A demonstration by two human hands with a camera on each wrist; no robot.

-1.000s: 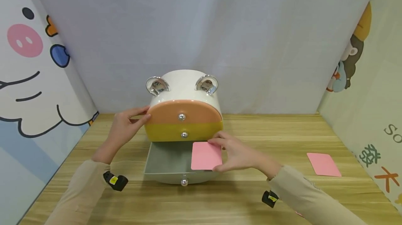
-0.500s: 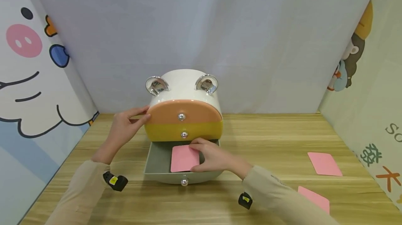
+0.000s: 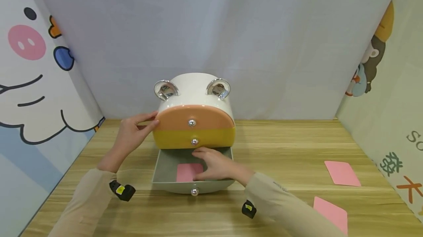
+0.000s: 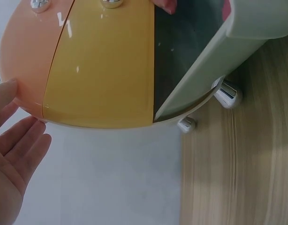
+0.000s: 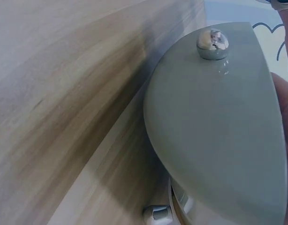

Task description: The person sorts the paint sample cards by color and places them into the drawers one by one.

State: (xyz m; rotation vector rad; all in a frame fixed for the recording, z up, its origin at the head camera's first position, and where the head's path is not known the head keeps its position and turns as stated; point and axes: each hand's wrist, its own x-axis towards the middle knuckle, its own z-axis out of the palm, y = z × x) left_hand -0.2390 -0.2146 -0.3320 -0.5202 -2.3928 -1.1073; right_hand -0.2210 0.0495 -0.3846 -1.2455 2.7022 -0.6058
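Note:
A small drawer cabinet (image 3: 194, 90) has a white top with two chrome ears, an orange drawer front (image 3: 173, 119) and a yellow drawer front (image 3: 173, 137). Its grey bottom drawer (image 3: 166, 167) is pulled out. Inside lies a pink square card (image 3: 186, 172). My right hand (image 3: 216, 165) reaches into this drawer, index finger and thumb spread apart beside the card; the fingertip just above the card looks clear of it. At the cabinet's left edge rests my left hand (image 3: 129, 136). The left wrist view shows its thumb (image 4: 5, 91) on the orange front and straight fingers along the side.
Two more pink cards lie on the wooden table at right, one farther back (image 3: 342, 173), one nearer (image 3: 332, 213) and partly behind the right sleeve (image 3: 284, 204). A grey backdrop (image 3: 281, 46) stands behind; printed panels flank both sides.
My right hand has moved left into the grey drawer. The pink card it held has gone down onto the drawer floor, and the fingers have parted from it. My left hand has stayed put.

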